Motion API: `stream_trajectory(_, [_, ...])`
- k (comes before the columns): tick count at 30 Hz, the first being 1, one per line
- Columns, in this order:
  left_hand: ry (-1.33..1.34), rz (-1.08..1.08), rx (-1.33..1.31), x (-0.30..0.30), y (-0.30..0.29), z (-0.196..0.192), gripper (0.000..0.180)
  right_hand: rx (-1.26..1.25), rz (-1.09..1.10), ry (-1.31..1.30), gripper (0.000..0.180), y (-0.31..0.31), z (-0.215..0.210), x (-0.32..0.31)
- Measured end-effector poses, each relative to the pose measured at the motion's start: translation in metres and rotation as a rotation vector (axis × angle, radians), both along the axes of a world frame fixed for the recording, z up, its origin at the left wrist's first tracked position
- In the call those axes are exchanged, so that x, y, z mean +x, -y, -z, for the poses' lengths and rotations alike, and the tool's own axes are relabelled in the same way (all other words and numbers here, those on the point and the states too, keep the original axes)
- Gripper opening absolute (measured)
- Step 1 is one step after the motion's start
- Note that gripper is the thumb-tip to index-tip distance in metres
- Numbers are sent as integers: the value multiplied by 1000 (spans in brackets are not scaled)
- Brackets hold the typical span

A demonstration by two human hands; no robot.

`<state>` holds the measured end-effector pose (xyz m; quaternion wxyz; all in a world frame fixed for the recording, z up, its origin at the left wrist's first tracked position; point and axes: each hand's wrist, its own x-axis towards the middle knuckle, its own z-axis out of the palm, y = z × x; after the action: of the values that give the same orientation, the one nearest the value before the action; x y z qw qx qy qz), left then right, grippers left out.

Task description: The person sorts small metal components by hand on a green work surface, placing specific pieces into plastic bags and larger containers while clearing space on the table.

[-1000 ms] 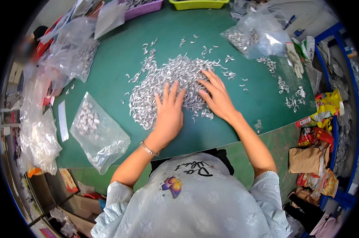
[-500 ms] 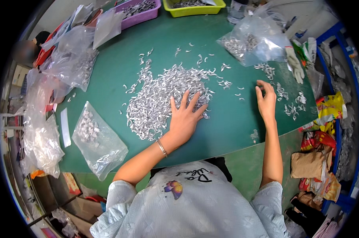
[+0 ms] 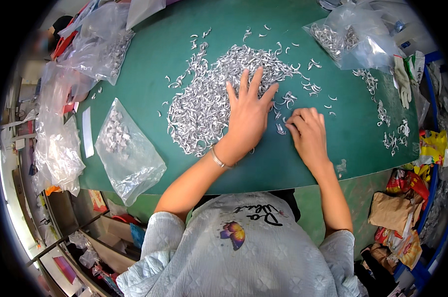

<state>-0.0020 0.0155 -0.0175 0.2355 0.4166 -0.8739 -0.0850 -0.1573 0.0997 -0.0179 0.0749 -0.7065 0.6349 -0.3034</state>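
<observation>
A heap of small, curved, shiny silver metal pieces [image 3: 209, 94], far too many to count, lies spread across the middle of the green table [image 3: 149, 54], with strays scattered toward the right edge. The left hand [image 3: 247, 116] lies flat on the heap's right side with its 5 fingers spread, a thin bracelet [image 3: 216, 159] on its wrist, while the right hand [image 3: 308, 131], just beside it, has its fingers curled down together over 1 or 2 loose pieces. 1 clear bag [image 3: 127, 148] of similar parts lies left of the heap, another clear bag [image 3: 355, 37] at upper right, and 1 white glove [image 3: 401, 81] lies near the right edge.
</observation>
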Motion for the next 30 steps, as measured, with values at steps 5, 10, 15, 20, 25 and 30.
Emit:
stream_trajectory(5, [-261,117,327,39,-44,-17,38,3,5,41,10,-23,-12,0])
stream_trajectory(10, [-274,247,429,51,-84,-9,37,77,-203,103,16,-49,-10,28])
stream_trajectory(15, [-193,268,320,49,-95,2,32,18,114,203,18,-33,-8,16])
stream_trajectory(20, [-203,286,336,54,-99,8,24,9,120,7,18,-28,1,23])
stream_trajectory(25, [-285,204,322,69,-99,10,22,20,130,51,19,-47,6,20])
stream_trajectory(30, [-333,170,456,74,-100,2,26,7,202,-101,20,-35,0,38])
